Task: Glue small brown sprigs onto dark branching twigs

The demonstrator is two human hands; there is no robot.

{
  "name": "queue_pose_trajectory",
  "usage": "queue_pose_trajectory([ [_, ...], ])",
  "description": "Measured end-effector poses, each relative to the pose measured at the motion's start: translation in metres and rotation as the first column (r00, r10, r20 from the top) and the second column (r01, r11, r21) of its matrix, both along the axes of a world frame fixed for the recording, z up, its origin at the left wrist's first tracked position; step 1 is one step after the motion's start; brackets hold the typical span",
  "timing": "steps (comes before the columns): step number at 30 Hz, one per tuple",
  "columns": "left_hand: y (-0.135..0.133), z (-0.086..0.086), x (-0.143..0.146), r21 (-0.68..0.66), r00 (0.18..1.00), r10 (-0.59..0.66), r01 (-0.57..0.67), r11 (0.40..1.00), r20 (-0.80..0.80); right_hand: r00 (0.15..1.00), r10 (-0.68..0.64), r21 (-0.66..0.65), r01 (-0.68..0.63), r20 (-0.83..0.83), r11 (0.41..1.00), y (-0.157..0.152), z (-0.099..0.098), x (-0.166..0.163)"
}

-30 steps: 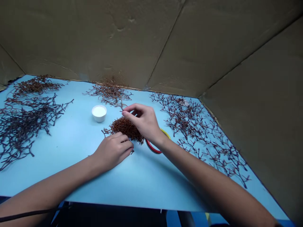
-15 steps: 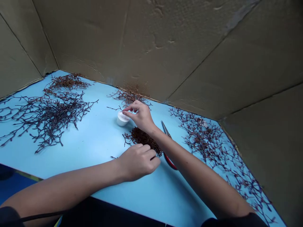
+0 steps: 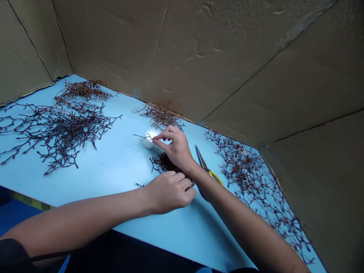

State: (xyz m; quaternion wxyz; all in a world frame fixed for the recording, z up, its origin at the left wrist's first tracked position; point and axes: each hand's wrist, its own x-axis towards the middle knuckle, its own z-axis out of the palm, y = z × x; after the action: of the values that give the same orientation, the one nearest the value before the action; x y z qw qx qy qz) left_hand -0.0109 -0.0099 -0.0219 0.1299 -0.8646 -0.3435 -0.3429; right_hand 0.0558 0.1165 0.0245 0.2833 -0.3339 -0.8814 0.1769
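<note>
Between thumb and forefinger, my right hand [image 3: 176,147] pinches a thin dark forked twig [image 3: 140,135]. The twig crosses over a small white cup [image 3: 148,143] with white contents, and my fingertips are at the cup's right edge. Whether twig and contents touch, I cannot tell. My left hand [image 3: 174,190] is closed in a fist nearer to me, its fingers turned away; anything inside is hidden. A twig tip [image 3: 139,185] shows beyond the left wrist. Partly covered by both hands is a dense pile of short brown twig pieces [image 3: 166,161].
Scissors [image 3: 202,158] with a yellow handle part lie right of my right forearm. Dark branched twigs [image 3: 69,131] heap at left, reddish ones [image 3: 85,90] behind. Another reddish bunch [image 3: 162,113] lies by the cardboard wall [image 3: 176,57]. More twigs [image 3: 244,167] spread along the right.
My right hand has come slightly toward me, bringing the twig from behind the cup to over its mouth. The scissors' yellow handle now shows. My left hand stays closed; the view has shifted a little.
</note>
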Motion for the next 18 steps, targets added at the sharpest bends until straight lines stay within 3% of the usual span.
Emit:
queue_pose_trajectory([
  [8, 0.0003, -0.0015, 0.0004, -0.024, 1.000, -0.004, 0.004, 1.000, -0.005, 0.999, -0.015, 0.021, 0.014, 0.039, 1.000, -0.0036, -0.0030, 0.0017],
  [18, 0.0012, -0.0007, 0.0007, -0.154, 0.998, -0.044, 0.051, 0.987, 0.047, 0.980, -0.048, -0.250, -0.002, -0.191, 0.968, -0.0055, -0.0036, 0.0005],
])
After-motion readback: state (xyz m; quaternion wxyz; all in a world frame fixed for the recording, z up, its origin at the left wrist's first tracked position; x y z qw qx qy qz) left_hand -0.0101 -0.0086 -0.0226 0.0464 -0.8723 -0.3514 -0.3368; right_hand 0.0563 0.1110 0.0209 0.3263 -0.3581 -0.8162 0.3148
